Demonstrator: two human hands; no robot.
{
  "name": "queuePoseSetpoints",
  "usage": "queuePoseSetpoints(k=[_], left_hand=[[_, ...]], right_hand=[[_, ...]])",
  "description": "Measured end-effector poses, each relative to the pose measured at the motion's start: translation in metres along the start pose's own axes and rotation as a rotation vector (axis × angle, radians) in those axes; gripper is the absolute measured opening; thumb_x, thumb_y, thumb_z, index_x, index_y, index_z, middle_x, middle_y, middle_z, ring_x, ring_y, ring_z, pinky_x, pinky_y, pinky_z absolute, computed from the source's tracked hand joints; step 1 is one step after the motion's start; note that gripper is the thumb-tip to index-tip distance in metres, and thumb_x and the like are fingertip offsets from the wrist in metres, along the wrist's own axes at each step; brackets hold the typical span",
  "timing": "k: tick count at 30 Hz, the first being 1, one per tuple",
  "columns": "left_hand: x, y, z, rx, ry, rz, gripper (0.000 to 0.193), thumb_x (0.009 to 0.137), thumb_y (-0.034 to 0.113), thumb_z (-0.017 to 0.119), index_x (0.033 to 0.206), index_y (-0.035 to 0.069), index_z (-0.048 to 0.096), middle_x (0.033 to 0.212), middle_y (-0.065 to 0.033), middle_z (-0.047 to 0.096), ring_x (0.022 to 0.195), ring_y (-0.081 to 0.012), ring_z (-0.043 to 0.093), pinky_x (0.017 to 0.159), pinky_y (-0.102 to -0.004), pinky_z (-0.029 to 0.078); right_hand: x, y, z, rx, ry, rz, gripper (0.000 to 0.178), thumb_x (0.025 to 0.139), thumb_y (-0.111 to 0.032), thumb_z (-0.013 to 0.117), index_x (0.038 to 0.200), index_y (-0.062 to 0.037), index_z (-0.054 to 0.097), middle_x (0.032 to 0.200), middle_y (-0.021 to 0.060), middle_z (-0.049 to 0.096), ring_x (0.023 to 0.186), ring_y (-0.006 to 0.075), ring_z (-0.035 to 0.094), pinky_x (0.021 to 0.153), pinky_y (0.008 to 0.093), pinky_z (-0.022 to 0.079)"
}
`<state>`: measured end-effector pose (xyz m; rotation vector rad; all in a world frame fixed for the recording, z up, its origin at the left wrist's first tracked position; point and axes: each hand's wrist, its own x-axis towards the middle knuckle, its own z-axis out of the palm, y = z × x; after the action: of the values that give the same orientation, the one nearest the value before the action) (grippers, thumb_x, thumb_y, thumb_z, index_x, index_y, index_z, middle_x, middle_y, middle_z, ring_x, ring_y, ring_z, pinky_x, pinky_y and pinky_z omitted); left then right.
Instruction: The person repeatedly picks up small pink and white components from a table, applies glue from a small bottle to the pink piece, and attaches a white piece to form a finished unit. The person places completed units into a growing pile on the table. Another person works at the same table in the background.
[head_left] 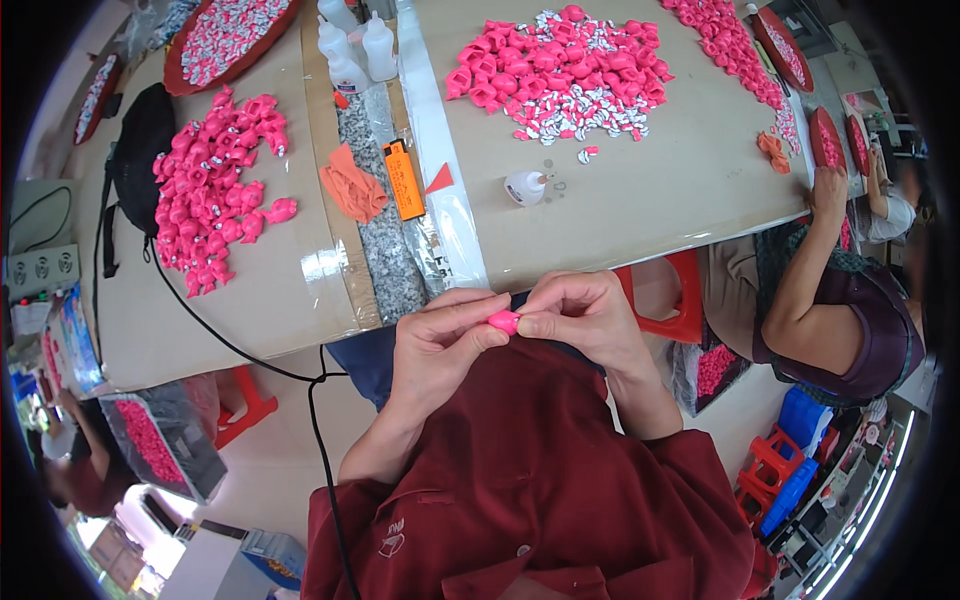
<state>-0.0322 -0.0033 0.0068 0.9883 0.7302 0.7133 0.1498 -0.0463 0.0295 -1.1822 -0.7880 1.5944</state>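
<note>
A small glossy pink plastic piece (503,322) is pinched between my two hands at the table's near edge. My left hand (440,338) grips its left side between thumb and fingertips. At its right end, the thumb and forefinger of my right hand (583,308) press together; a tiny pale bit there is too small to make out. On the table ahead lies a pile of pink plastic pieces (560,70) with small white-and-pink parts (585,112) among and below them. A squeeze bottle with a nozzle (525,188) lies nearer to me.
Another pile of pink pieces (215,185) is at the left, by a black bag (145,150). An orange cloth (353,185), an orange box (404,180) and white bottles (380,48) occupy the middle strip. A black cable (230,350) hangs at my left. A co-worker (830,320) sits at right.
</note>
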Motion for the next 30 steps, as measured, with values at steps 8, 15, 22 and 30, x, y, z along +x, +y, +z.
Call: queuePoseSetpoints(k=[8,15,22,30], left_hand=[[0.002,-0.006,-0.002,-0.044,0.013,-0.028,0.026,0.077,-0.003,0.065,0.103,-0.001,0.063,0.102,-0.0098,0.058,0.086,-0.0133,0.059,0.075,-0.0220,0.051],[0.005,-0.009,-0.006,-0.115,0.017,-0.095,0.027,0.078,-0.001,0.064,0.104,-0.003,0.061,0.101,-0.0102,0.059,0.084,-0.0148,0.061,0.076,-0.0241,0.053],[0.005,-0.008,-0.007,-0.113,-0.001,-0.079,0.026,0.078,-0.001,0.064,0.104,-0.002,0.062,0.098,-0.0099,0.059,0.083,-0.0148,0.061,0.075,-0.0239,0.054],[0.006,-0.008,-0.007,-0.098,0.000,-0.078,0.026,0.078,-0.004,0.062,0.104,-0.002,0.062,0.097,-0.0099,0.059,0.082,-0.0148,0.061,0.074,-0.0233,0.053]], right_hand=[[0.003,0.000,0.001,0.083,0.029,0.065,0.006,0.076,0.002,0.067,0.082,0.0034,0.064,0.077,0.0075,0.063,0.068,0.0088,0.058,0.060,0.0198,0.045],[0.009,0.007,-0.002,0.068,0.013,0.079,0.008,0.078,-0.004,0.067,0.081,0.0026,0.065,0.075,0.0069,0.064,0.067,0.0082,0.058,0.059,0.0199,0.045],[0.010,0.008,-0.003,0.046,-0.017,0.057,0.011,0.080,-0.006,0.066,0.082,0.0037,0.064,0.074,0.0090,0.065,0.066,0.0103,0.061,0.058,0.0213,0.048],[0.009,0.011,-0.006,-0.019,0.008,0.038,0.009,0.079,-0.005,0.066,0.081,0.0030,0.065,0.074,0.0087,0.065,0.068,0.0114,0.063,0.061,0.0212,0.050]])
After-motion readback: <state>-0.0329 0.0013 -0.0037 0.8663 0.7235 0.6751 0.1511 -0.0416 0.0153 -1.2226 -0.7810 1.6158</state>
